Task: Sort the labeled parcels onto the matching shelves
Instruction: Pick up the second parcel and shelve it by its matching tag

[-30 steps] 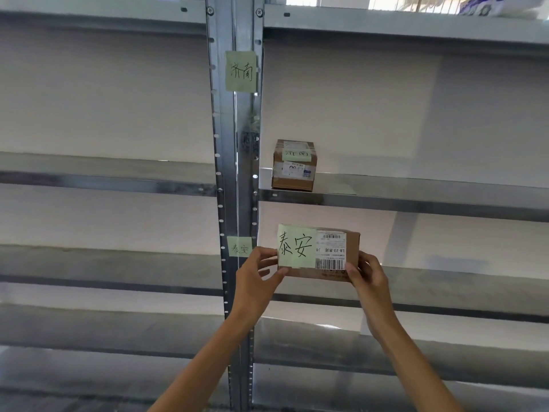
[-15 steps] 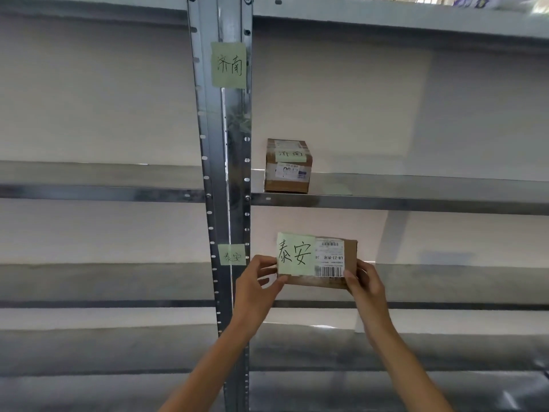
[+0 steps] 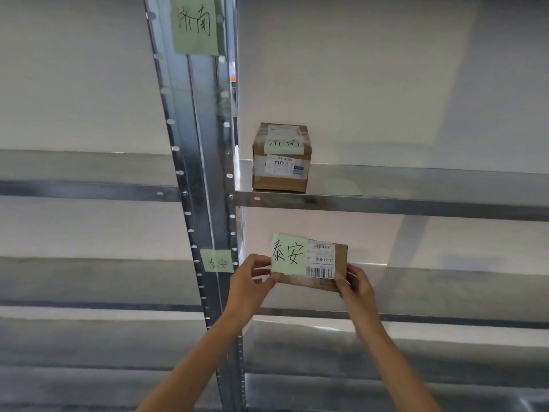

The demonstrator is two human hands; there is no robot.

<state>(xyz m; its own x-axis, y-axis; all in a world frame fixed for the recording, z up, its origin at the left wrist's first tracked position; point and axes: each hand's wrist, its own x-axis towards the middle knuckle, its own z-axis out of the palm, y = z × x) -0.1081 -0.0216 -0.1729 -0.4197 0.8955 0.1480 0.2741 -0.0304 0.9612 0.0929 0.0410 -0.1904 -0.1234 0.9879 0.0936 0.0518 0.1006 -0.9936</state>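
Both hands grip one small cardboard parcel (image 3: 315,264) at lower centre of the frame: left hand (image 3: 252,282) pinches its left end w/ thumb on the front by the green note, right hand (image 3: 356,285) clamps the right end, thumb near the barcode label. The parcel is held face-out – prob. so its green sticky note (image 3: 289,254), handwritten 泰安, can be read against the shelf tag (image 3: 217,261) on the steel upright (image 3: 202,203) just left of it, which looks like the same two characters, smaller & fainter. It hangs above the front part of the lower shelf (image 3: 445,288); can't tell if its bottom edge touches the deck yet. So it's at the matching level, placing step nearly done by my read. One level up, centre of frame, a taped box (image 3: 280,157) w/ a 济南 note sits at the left end of the upper shelf (image 3: 416,205), close beside the upright – that matches the big 济南 tag (image 3: 194,23) at top centre, so it seems sorted. Next prob. needs setting it down label-out, then letting go.
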